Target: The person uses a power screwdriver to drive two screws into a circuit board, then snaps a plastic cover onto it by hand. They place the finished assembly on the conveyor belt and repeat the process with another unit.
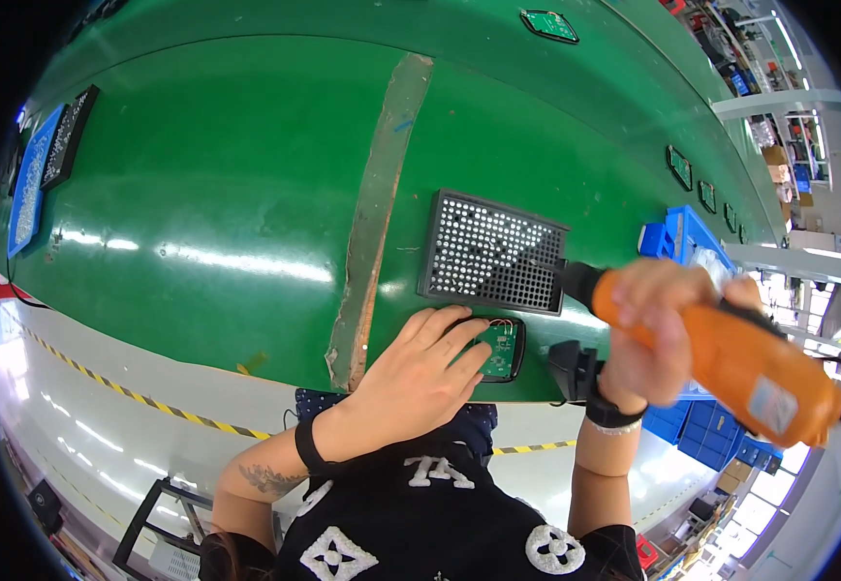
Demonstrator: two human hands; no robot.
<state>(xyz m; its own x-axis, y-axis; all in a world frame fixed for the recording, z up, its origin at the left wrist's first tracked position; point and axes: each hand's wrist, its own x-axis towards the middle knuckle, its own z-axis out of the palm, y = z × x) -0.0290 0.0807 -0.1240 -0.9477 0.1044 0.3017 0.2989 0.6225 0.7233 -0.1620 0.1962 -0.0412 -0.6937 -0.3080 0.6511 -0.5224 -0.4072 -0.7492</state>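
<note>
My right hand (658, 320) is wrapped round an orange electric screwdriver (755, 363), held above the bench. The tool's dark nose (583, 283) points left and overlaps the right edge of a black grid tray (427, 276). White pieces fill many of the tray's holes; the lower right holes look dark. My left hand (430, 358) lies with fingers stretched over the left part of a green circuit board (504, 349) in a black case, near the bench's front edge. Its thumb is hidden. A black stand-like piece (568, 368) is just right of the board.
A worn strip (372, 213) crosses the green bench (217, 174). At the far left lie a blue tray (35, 184) and a black tray (70, 136). Blue bins (677, 232) stand on the right. More cased boards (549, 26) lie farther back.
</note>
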